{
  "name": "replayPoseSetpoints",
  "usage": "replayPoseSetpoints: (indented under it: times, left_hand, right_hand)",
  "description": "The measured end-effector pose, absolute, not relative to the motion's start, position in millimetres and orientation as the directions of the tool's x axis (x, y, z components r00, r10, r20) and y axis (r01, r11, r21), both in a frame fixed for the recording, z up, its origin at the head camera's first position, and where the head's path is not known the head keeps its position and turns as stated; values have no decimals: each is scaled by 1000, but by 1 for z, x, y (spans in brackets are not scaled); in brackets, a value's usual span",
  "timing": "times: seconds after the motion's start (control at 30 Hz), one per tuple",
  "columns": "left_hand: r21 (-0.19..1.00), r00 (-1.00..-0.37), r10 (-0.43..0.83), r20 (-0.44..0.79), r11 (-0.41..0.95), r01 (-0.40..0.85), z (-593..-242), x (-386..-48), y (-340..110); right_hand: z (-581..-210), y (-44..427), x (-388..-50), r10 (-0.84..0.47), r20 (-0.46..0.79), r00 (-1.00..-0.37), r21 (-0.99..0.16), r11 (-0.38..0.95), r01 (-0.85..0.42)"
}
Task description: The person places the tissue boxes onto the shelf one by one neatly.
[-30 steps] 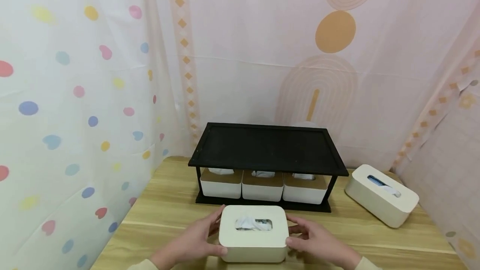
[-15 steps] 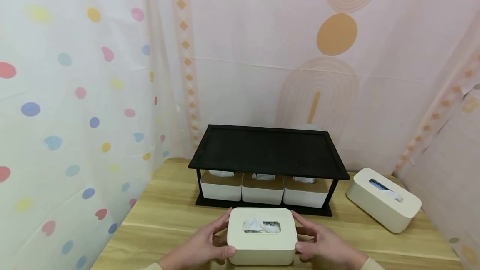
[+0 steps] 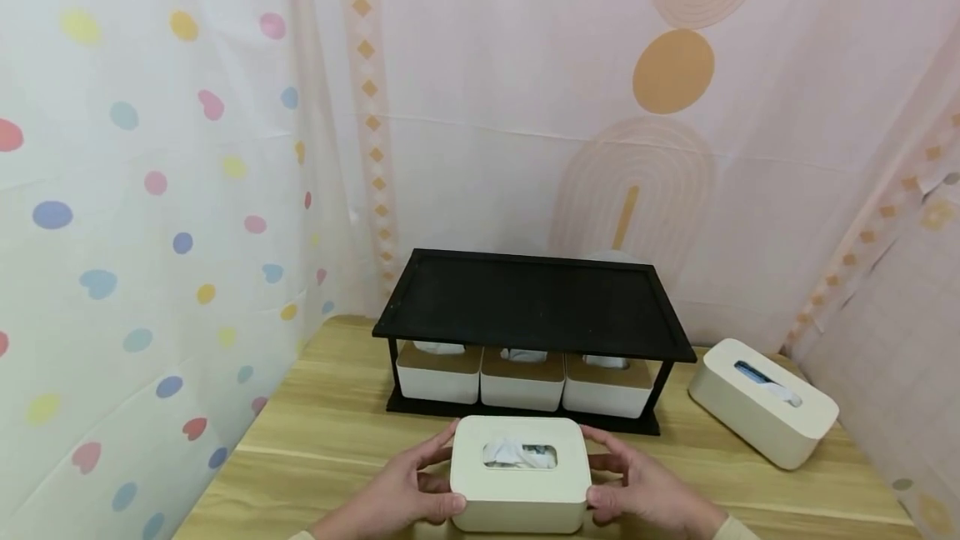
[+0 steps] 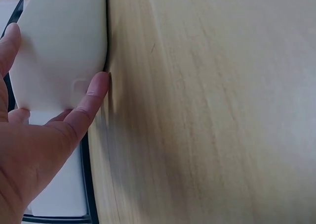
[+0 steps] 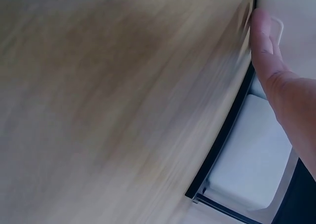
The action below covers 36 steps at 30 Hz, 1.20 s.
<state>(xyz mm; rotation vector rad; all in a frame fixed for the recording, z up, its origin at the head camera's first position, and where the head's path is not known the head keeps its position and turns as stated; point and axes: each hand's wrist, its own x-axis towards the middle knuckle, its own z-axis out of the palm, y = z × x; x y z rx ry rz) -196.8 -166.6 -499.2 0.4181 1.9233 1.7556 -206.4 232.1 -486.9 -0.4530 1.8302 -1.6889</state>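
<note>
A cream tissue box (image 3: 521, 486) with white tissue in its oval slot is near the front edge of the table, before the black shelf. My left hand (image 3: 420, 482) grips its left end, thumb at the front corner and fingers along the side. At the opposite end, my right hand (image 3: 637, 486) holds it in the same way. The left wrist view shows the fingers against the box's smooth end wall (image 4: 64, 46). In the right wrist view only part of the right hand (image 5: 276, 61) shows, at the box's edge. Whether the box touches the table cannot be told.
Behind the box stands a low black shelf (image 3: 532, 302) with a flat top. Under it sit three white tissue boxes with brown lids, one of them the middle box (image 3: 521, 380). Another cream tissue box (image 3: 765, 407) lies angled at the right. Curtains (image 3: 480, 107) enclose the wooden table (image 3: 300, 432).
Both hands have shifted the cream tissue box slightly to the right relative to the shelf, mostly in the first half second. The hold looks the same. The head view has tilted a little.
</note>
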Motion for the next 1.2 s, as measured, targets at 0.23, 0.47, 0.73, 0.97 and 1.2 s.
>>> replayPoseSetpoints:
  times: [0.23, 0.47, 0.73, 0.97, 1.2]
  left_hand:
    - [987, -839, 523, -153, 116, -108, -497, -193, -167]
    - [989, -843, 519, -140, 106, -99, -500, -192, -166]
    - [988, -845, 518, -134, 131, -77, -500, -192, -165]
    - [988, -837, 533, -124, 140, -57, -496, -191, -164]
    - [987, -841, 522, -139, 145, -74, -495, -191, -163]
  right_hand:
    - [-490, 231, -206, -629, -168, -759, -986, 91, 142]
    - [-491, 233, -207, -625, -160, -764, -987, 77, 143]
    - [-492, 233, -207, -628, -182, -757, -982, 75, 174]
    - [-493, 233, -207, -630, -191, -752, -980, 79, 183]
    - [-491, 232, -204, -636, -191, -748, -980, 76, 186]
